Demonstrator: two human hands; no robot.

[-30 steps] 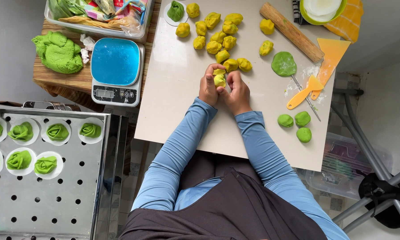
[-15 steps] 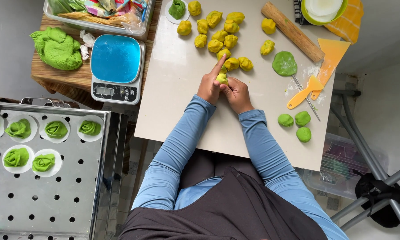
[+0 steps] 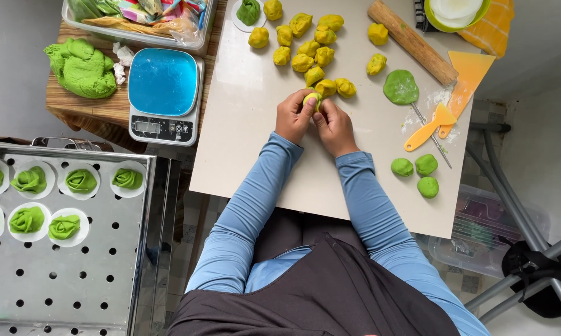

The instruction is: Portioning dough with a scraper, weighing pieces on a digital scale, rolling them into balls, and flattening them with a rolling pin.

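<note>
My left hand (image 3: 293, 116) and my right hand (image 3: 334, 124) meet over the pale board (image 3: 255, 149), both pinching one small ball of yellow-green dough (image 3: 312, 98) between their fingertips. Several yellow dough lumps (image 3: 302, 62) lie just beyond my hands. A flattened green dough disc (image 3: 400, 86) sits to the right, beside a wooden rolling pin (image 3: 411, 42). Three green dough balls (image 3: 416, 174) rest near my right forearm.
A blue-topped kitchen scale (image 3: 163, 93) stands left of the board, with a lump of green dough (image 3: 80, 67) behind it. A perforated metal tray (image 3: 62, 261) at lower left carries several shaped green pieces (image 3: 81, 180) on white papers. Orange scrapers (image 3: 445, 109) lie at right.
My hands have kept working the same dough ball, fingers shifting around it. The camera view has shifted slightly; nothing else on the board has moved.
</note>
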